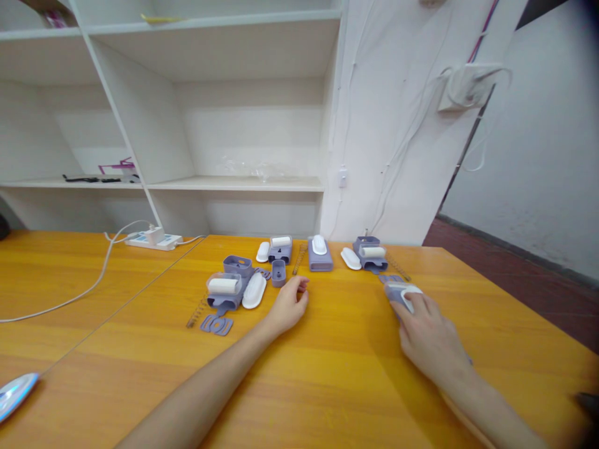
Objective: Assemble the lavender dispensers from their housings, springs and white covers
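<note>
My right hand is closed around a purple plastic case with a white oval top, just above the right part of the table; my fingers hide much of it. Loosely curled, my left hand rests on the table with nothing visible in its fingers. Close to it are a small purple cup-like part, a coil spring and a white oval cover. Behind, a similar purple case carries a white oval piece.
Purple housings with white rollers lie at left, at the back and at right. Flat purple pieces and more springs lie beside them. A power strip with a white cable sits back left. Shelves stand behind.
</note>
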`<state>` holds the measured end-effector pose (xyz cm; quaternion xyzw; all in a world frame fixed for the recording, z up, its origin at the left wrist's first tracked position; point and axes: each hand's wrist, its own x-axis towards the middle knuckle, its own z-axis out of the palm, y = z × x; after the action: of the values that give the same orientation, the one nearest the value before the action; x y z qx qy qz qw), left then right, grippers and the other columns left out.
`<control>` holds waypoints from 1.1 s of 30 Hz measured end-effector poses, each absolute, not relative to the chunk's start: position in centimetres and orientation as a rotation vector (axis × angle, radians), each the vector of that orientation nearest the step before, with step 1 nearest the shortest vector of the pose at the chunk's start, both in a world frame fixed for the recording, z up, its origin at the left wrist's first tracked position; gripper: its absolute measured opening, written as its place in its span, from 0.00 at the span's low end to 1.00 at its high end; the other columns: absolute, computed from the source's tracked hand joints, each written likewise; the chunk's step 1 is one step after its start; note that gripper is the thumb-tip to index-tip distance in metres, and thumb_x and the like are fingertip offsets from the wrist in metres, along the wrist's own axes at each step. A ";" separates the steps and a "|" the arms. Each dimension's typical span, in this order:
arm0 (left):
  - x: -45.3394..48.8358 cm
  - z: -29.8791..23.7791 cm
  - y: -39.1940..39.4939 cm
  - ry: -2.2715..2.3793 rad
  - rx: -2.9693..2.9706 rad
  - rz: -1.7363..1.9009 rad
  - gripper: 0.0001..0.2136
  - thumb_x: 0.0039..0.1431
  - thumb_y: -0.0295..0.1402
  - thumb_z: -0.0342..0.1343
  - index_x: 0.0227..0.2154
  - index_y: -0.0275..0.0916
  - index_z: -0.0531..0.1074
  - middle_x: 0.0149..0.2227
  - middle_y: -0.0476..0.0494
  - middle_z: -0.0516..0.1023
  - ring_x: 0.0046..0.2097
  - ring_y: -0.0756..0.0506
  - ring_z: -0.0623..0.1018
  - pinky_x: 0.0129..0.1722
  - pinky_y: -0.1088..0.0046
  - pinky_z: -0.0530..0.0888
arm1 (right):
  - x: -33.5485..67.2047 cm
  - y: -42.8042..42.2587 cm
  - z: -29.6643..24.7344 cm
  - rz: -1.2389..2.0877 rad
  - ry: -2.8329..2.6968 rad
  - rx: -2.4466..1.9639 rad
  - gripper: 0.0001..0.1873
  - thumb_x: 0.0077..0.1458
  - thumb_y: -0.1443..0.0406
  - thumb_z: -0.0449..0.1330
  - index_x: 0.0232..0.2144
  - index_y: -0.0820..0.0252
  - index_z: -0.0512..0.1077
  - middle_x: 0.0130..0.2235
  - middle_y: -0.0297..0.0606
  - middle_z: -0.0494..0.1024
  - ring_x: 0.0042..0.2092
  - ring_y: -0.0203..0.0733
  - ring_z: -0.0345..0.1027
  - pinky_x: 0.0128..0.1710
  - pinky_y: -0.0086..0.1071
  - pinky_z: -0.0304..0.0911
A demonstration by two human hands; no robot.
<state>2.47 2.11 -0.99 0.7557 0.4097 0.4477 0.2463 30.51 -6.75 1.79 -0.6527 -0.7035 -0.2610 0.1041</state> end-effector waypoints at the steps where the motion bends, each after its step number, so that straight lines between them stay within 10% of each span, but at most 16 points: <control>1: 2.5 -1.0 2.1 1.118 2.063 1.224 0.11 0.54 0.26 0.48 0.41 0.38 0.66 0.39 0.43 0.72 0.40 0.47 0.73 0.44 0.66 0.70 | 30.9 -6.8 1.8 -0.781 -2.072 -1.932 0.17 0.47 0.72 0.52 0.40 0.56 0.70 0.47 0.50 0.66 0.50 0.58 0.57 0.32 0.41 0.62; 15: 2.6 -1.2 2.1 1.129 2.103 1.193 0.11 0.55 0.27 0.47 0.42 0.37 0.65 0.40 0.42 0.71 0.41 0.47 0.72 0.44 0.67 0.69 | 30.4 -3.3 5.9 -0.749 -1.896 -2.009 0.15 0.54 0.61 0.49 0.42 0.57 0.69 0.40 0.46 0.71 0.43 0.51 0.64 0.41 0.43 0.56; 33: 2.5 -1.4 2.0 1.124 2.138 1.200 0.12 0.55 0.27 0.47 0.43 0.38 0.65 0.41 0.42 0.71 0.42 0.46 0.72 0.45 0.67 0.69 | 29.5 11.5 5.4 -0.040 -1.432 -2.337 0.41 0.42 0.46 0.55 0.55 0.55 0.51 0.52 0.53 0.57 0.53 0.63 0.56 0.42 0.51 0.59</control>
<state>2.47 2.00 -1.41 0.7733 0.4063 0.4340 0.2203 29.47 11.50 5.41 -0.8355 -0.5119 -0.0143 0.1992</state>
